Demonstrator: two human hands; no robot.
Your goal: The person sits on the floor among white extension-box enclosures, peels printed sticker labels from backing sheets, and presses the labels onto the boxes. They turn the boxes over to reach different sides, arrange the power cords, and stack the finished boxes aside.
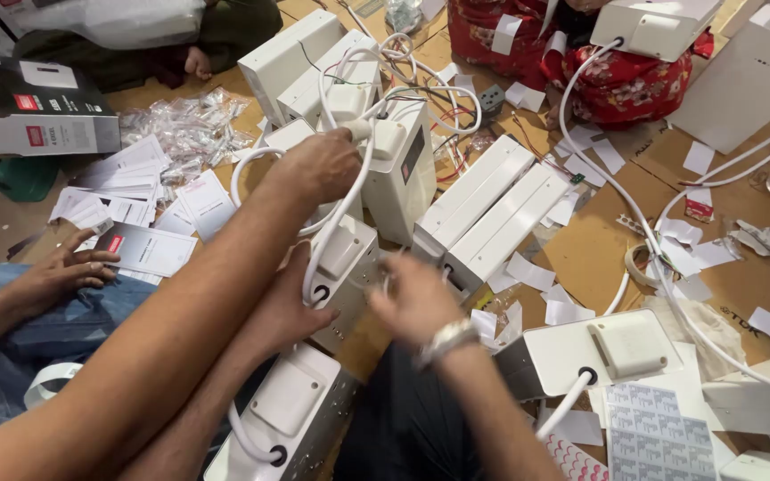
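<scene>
The left hand point(300, 303) has its grip closed on the near left side of a white rectangular plastic power unit point(349, 267), which stands on the cardboard-covered floor point(599, 240) at the centre, among similar white boxes. The right hand point(416, 298), with a metal wristband, is just right of the unit and blurred, so I cannot tell its grip. A co-worker's hand point(323, 165) clasps the white round cable point(331, 223) just beyond.

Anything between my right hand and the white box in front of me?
Nothing visible: the right hand, blurred, is right beside the white box. A white cable, held up by a co-worker's hand, hangs across the box's left side, near the left hand.
</scene>
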